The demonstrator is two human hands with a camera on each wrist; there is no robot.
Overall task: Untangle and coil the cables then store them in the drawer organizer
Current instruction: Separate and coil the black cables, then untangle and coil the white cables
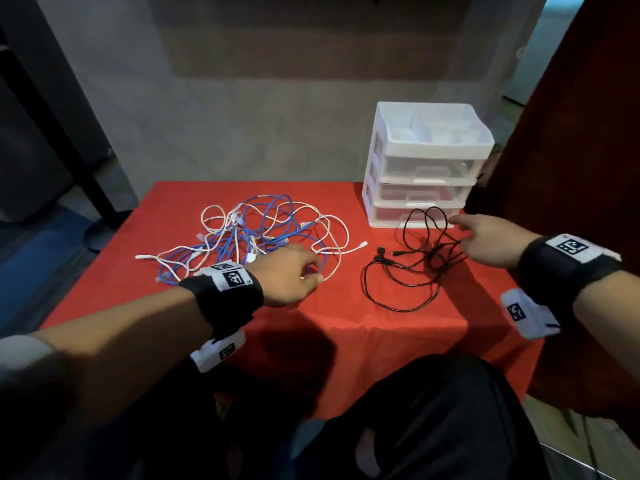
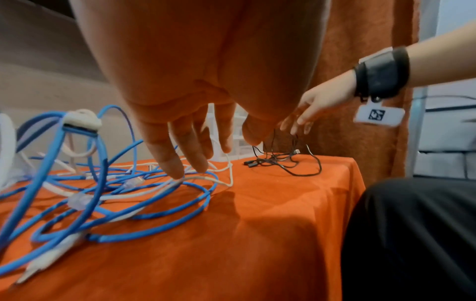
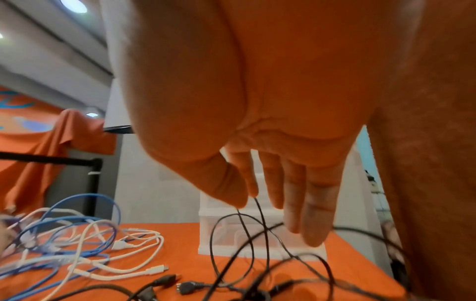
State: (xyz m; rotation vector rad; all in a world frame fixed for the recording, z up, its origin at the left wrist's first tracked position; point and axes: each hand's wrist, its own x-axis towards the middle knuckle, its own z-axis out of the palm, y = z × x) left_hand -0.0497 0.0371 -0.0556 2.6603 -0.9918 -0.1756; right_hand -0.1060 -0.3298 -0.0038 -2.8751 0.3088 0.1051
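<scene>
Reaching both hands over the red cloth [image 1: 346, 341], I am working two separate piles. My left hand [image 1: 289, 275] is hanging with fingers [image 2: 171, 163] loosely spread, tips touching a white cable [image 2: 144, 193] in the blue and white tangle [image 1: 263, 233] on the left. My right hand [image 1: 491, 240] is pinching a loop of the black cable [image 1: 412, 258] between thumb and forefinger, lifting it near the white drawer organizer [image 1: 426, 168] standing at the far right, drawers closed.

head: high, down at table [image 1: 346, 341] | wrists: close, along fingers
</scene>
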